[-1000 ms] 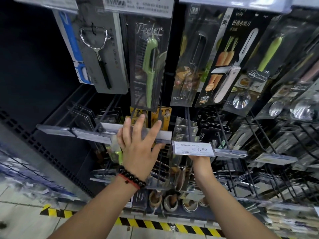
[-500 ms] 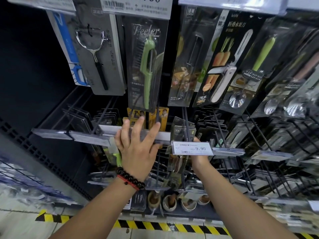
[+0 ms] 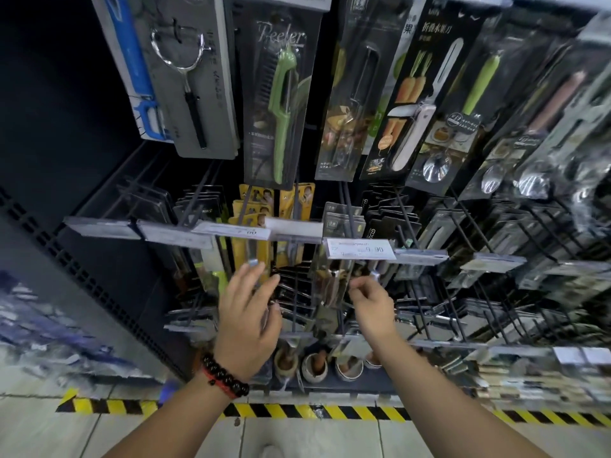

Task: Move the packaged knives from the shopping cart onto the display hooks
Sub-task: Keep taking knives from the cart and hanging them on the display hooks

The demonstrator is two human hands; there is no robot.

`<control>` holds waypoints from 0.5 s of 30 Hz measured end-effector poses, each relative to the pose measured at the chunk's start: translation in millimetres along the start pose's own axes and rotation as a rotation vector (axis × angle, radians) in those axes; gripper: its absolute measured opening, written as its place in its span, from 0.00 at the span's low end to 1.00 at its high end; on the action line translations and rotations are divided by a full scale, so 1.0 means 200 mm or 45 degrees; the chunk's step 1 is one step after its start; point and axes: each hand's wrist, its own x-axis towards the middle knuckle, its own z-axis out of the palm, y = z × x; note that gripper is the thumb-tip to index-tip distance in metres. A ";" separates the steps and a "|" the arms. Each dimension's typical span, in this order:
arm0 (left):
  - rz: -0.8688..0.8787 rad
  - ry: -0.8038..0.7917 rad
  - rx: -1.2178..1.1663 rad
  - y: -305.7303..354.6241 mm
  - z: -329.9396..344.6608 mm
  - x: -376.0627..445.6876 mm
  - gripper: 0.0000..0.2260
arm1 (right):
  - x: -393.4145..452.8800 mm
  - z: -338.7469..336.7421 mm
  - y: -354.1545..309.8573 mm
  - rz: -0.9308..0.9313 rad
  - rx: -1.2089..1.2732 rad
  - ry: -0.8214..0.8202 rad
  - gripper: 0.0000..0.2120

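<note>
Landmark: 9.90 tag [image 3: 360,248] on the middle hook rail.

Left hand [image 3: 246,317] sits below and left of the tag, back to the camera, fingers spread and relaxed, grip apart, holding nothing. Bead bracelet [image 3: 224,378] on that wrist. Fingertips are near the yellow packs [image 3: 251,226] hanging left of the tag; contact can't be confirmed, there's motion blur.

Right hand [image 3: 373,304] is right under the tag, fingers curled in with thumb and fingertips drawn together. Whether that grip pinches anything I can't tell, too blurred.

Knife pack [image 3: 330,285] hangs on the hook just below the tag's left end, between the two hands, clear wrap with a dark handle showing. It's just left of the right fingertips.

Above the tag, upper row: green peeler [image 3: 282,104] up and left, steel peeler [image 3: 191,90] further left, folding fruit knife [image 3: 416,123] up and right, all on hooks.

Below the tag: small bowls [image 3: 314,366] on the lowest level, then hazard tape [image 3: 297,410] on the floor.

Cart is out of frame.
</note>
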 end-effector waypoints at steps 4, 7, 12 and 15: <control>-0.400 -0.733 0.133 0.03 -0.06 -0.13 0.23 | -0.16 0.04 -0.04 -0.328 -0.326 -0.171 0.05; -0.525 -0.946 0.183 0.09 -0.13 -0.26 0.25 | -0.28 0.09 -0.05 -0.505 -0.497 -0.338 0.05; -0.670 -0.805 0.244 0.25 -0.34 -0.61 0.24 | -0.58 0.17 0.02 -0.683 -0.630 -0.514 0.05; -0.749 -0.692 0.276 0.35 -0.53 -0.84 0.18 | -0.82 0.25 0.05 -0.832 -0.664 -0.616 0.05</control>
